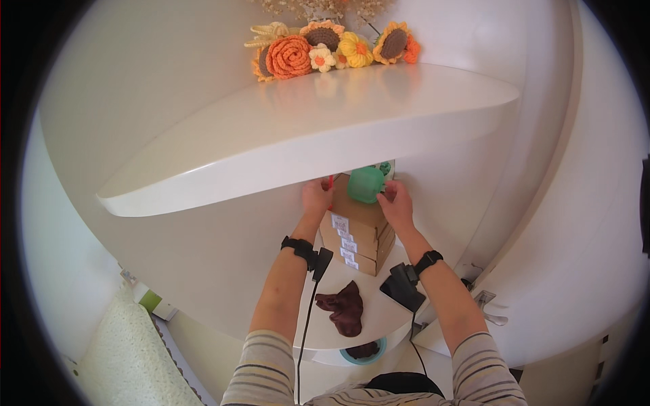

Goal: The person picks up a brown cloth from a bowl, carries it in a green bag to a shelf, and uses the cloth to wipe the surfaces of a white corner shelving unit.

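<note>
Clearly, we have both arms stretched forward beneath the curved white shelf (305, 150), elbows bent slightly outward and forearms converging on a stack of brown cardboard boxes (352, 238). Our right hand (399, 203) curls inward from the right, its grip closed to a pinch, thumb and finger on the near right corner of a green translucent container (366, 185), which sits over the top box. Our left hand (316, 196) reaches up along the stack's left side, fingers bent by a slim red item (331, 182); we cannot tell whether that grip pinches it. Nearer us, a dark brown cloth (344, 310) lies crumpled on the white lower shelf (380, 326).
</note>
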### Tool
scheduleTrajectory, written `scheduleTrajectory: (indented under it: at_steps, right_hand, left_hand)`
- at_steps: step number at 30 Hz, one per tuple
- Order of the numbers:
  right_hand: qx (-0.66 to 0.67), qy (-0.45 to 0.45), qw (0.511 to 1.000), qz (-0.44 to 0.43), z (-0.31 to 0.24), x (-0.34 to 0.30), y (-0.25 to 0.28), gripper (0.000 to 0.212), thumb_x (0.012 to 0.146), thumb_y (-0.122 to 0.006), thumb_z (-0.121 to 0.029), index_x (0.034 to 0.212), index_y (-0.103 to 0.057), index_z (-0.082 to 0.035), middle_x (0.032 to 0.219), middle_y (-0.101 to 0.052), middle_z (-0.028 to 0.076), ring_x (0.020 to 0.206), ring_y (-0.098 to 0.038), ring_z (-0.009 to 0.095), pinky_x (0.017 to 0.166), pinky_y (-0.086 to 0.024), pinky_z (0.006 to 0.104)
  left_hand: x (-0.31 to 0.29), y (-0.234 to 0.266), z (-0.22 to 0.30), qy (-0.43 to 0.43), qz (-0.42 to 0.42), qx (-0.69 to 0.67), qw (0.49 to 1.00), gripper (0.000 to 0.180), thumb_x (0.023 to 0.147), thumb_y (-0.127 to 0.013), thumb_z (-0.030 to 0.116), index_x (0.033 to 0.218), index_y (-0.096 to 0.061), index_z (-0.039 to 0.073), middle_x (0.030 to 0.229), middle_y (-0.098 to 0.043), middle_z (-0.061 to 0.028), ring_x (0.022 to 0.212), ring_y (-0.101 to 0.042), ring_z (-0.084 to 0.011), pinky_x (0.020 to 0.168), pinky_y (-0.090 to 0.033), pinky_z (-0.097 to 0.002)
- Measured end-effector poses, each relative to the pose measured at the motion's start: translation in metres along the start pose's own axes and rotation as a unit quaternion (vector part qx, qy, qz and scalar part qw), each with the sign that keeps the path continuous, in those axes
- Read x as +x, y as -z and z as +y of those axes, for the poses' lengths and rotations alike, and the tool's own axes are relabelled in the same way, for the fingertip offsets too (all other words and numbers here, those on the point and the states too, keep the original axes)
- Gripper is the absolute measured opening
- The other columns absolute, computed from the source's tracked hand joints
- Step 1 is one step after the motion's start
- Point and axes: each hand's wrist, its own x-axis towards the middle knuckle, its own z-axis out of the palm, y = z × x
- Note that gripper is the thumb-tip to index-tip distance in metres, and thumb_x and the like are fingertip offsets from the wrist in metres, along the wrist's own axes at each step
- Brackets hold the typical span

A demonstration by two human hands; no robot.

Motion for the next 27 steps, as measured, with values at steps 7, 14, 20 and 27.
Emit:
scheduleTrajectory:
  at_steps: [7, 14, 20, 27]
  right_hand:
    - [0.069, -0.021, 0.997, -0.015, 0.003, -0.027, 0.024, 0.030, 0.078, -0.067, -0.010, 0.106, -0.057, -0.004, 0.098, -0.061, 0.012, 0.089, -0.061, 0.025, 0.077, -0.050, 0.0355]
    - [0.042, -0.052, 0.996, -0.059, 0.022, -0.051, 0.057, 0.025, 0.082, -0.063, -0.013, 0.104, -0.059, -0.003, 0.095, -0.063, 0.011, 0.086, -0.063, 0.023, 0.078, -0.050, 0.0342]
    - [0.127, -0.162, 0.970, -0.129, 0.053, -0.072, 0.079, 0.021, 0.085, -0.060, -0.012, 0.103, -0.059, -0.002, 0.092, -0.063, 0.008, 0.080, -0.061, 0.017, 0.071, -0.050, 0.0294]
    - [0.144, -0.257, 0.940, -0.171, 0.030, -0.108, 0.088, 0.020, 0.087, -0.059, -0.012, 0.104, -0.059, -0.002, 0.090, -0.061, 0.004, 0.074, -0.057, 0.012, 0.067, -0.049, 0.0271]
  left_hand:
    - [0.014, -0.005, 0.025, 0.038, 0.038, -0.050, 0.997, 0.020, 0.076, -0.071, 0.016, 0.089, -0.069, 0.001, 0.080, -0.069, -0.0145, 0.073, -0.068, -0.0278, 0.069, -0.053, -0.0366]
    - [0.005, -0.005, 0.023, -0.020, 0.065, 0.014, 0.998, 0.035, 0.075, -0.075, 0.023, 0.099, -0.067, -0.001, 0.088, -0.069, -0.0170, 0.078, -0.067, -0.0333, 0.071, -0.053, -0.0393]
    - [-0.050, 0.012, 0.033, -0.003, 0.050, -0.081, 0.995, 0.030, 0.080, -0.071, 0.017, 0.104, -0.064, 0.000, 0.096, -0.068, -0.0141, 0.077, -0.068, -0.0271, 0.068, -0.053, -0.0343]
    - [-0.211, 0.020, -0.002, -0.029, -0.090, -0.042, 0.995, 0.021, 0.081, -0.070, 0.012, 0.099, -0.064, 0.003, 0.102, -0.064, -0.0120, 0.078, -0.063, -0.0223, 0.063, -0.052, -0.0327]
